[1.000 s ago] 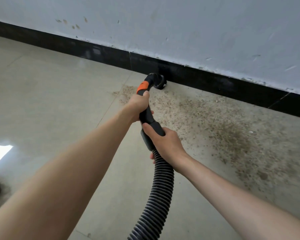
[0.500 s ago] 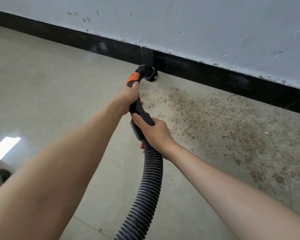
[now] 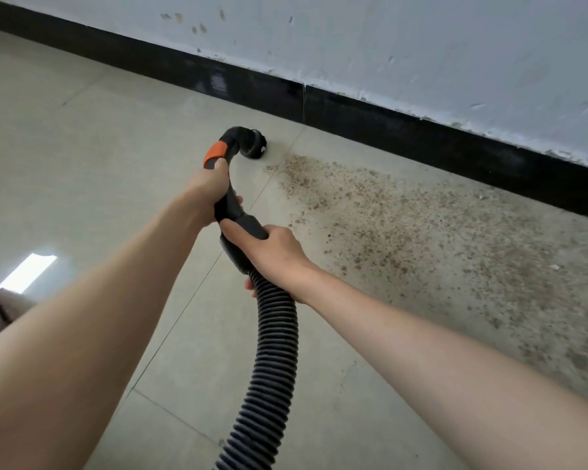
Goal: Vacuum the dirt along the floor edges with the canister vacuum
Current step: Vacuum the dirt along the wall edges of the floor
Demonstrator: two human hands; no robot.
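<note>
Edge-vacuuming step: left hand (image 3: 208,188) and right hand (image 3: 272,252) both grasping nozzle handle (image 3: 231,212), brush head (image 3: 253,147) at dirt (image 3: 404,225) margin; next, likely sweep rightward along baseboard (image 3: 421,137).

Single view, worn on my head. Looks forward and down over my arms at the floor (image 3: 82,130); baseboard (image 3: 387,130) crosses the upper frame diagonally. Close, wide-angle.
</note>
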